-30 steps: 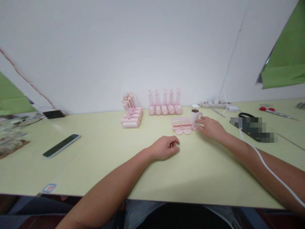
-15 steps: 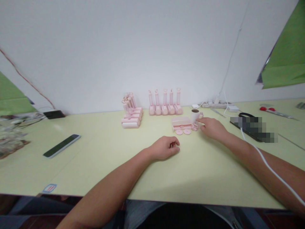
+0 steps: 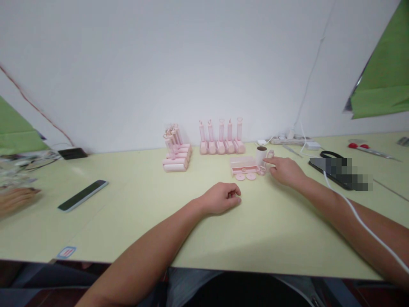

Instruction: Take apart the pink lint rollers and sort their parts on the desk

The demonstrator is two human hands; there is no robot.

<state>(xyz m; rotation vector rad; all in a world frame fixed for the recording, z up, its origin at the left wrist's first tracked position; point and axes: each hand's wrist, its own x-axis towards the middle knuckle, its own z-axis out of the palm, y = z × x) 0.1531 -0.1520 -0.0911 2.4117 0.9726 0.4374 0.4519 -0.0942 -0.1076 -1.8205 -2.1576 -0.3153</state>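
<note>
My left hand (image 3: pixel 220 198) rests on the table with fingers loosely curled, a gap before the thumb and nothing held. My right hand (image 3: pixel 286 171) stretches its index finger to the side of a white cup (image 3: pixel 261 157) with a dark interior; whether it touches cannot be made out. Beside the cup lies an opened pink case (image 3: pixel 243 163) with a clear lid. Two flat pink discs (image 3: pixel 245 176) lie before it, and a small pink ring-shaped piece (image 3: pixel 261 170) sits near my right fingertips. Another small pink piece (image 3: pixel 271 154) is behind the cup.
Pink devices with upright tubes stand in a row (image 3: pixel 221 147) at the wall and in a group (image 3: pixel 175 164) further left. A phone (image 3: pixel 83 196) lies left. A black device (image 3: pixel 335 172), white cable and red-handled tool (image 3: pixel 364 148) are right. A co-worker's hand (image 3: pixel 17 200) is far left.
At the far left edge, a co-worker's hand now shows over where a whitish pile lay in view. Both my hands and the pink things look nearly unmoved.
</note>
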